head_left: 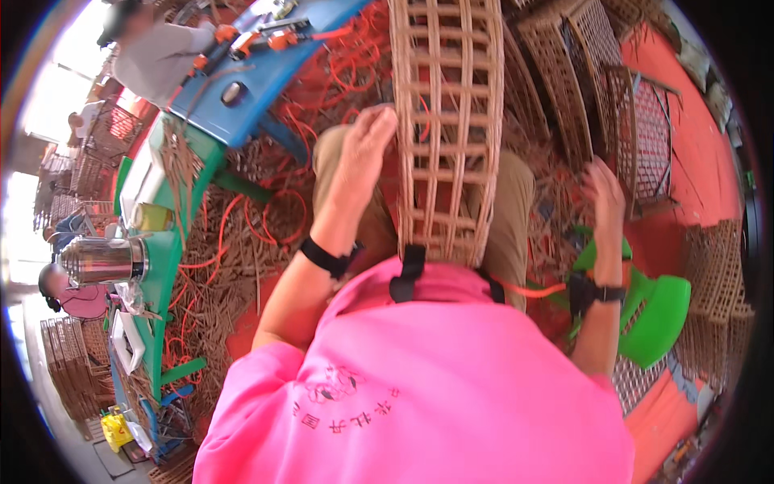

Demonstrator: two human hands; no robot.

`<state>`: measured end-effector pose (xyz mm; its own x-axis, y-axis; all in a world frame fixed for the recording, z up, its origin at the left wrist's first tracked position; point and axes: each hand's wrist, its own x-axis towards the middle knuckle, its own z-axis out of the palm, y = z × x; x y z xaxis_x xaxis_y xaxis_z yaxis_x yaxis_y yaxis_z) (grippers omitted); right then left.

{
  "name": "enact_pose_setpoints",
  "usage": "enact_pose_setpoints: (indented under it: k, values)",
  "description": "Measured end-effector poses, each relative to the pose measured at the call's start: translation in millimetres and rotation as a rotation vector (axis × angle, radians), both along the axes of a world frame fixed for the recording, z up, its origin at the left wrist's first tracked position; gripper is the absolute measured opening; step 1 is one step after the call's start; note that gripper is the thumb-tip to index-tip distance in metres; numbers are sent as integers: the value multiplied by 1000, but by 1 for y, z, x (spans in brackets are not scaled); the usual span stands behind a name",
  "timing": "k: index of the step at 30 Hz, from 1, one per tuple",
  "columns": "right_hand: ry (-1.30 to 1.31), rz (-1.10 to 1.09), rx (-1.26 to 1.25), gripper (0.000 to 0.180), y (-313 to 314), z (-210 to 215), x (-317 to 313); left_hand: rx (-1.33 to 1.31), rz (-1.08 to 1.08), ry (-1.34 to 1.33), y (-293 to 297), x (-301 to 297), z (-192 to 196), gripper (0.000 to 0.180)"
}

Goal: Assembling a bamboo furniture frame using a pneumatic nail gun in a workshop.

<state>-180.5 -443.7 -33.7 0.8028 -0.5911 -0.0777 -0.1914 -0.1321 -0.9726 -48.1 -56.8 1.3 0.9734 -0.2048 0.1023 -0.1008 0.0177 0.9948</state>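
Note:
A long, light brown woven lattice piece (451, 137), like rattan or cane with square openings, stands between my knees and runs from my waist to the top of the view. My left hand (367, 149) is beside its left edge with the fingers stretched out. Whether the fingertips touch that edge I cannot tell. Out to the right, apart from the lattice, my right hand (605, 194) is raised with its fingers spread and slightly blurred, holding nothing. It is nearest to a dark woven frame (641, 137).
Orange-handled power tools (282, 39) lie on a blue table (242, 101). A green table (173, 266) bears a metal pot (105, 260). Orange hose (262, 218) and loose strips cover the floor. A green chair (657, 319) and stacked woven panels (564, 81) stand right. Other people work left.

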Motion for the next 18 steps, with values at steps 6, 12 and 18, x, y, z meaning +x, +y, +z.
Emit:
enact_pose_setpoints:
  k: [6,12,18]
  values:
    - [-110,475,331,55,128,17,25,-39,-72,36,-25,-1,-12,47]
    - [-162,314,472,42,191,17,37,-90,-81,67,-24,0,-3,44]
    - [-240,296,388,33,199,90,45,-183,-67,-91,-23,-3,43,53]
